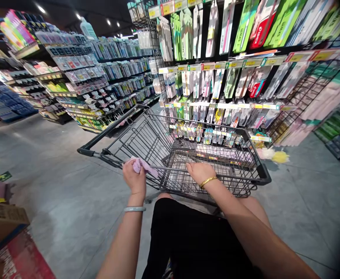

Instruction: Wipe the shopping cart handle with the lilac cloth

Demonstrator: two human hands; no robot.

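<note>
A black wire shopping cart [254,161] stands in front of me, angled toward a shelf rack. My left hand [134,177] is closed around the cart's handle bar together with a small pink cloth [143,166]. My right hand [200,172] is wrapped over the same bar further right, with a gold bangle on its wrist. A pale bangle sits on my left wrist. The cart's basket looks empty.
A wire rack of hanging toothbrush packs [233,69] rises right behind the cart. Long shelves of packaged goods [100,77] run along the left aisle. A cardboard box [1,224] sits at the lower left. A yellow item [280,157] lies on the grey floor by the rack.
</note>
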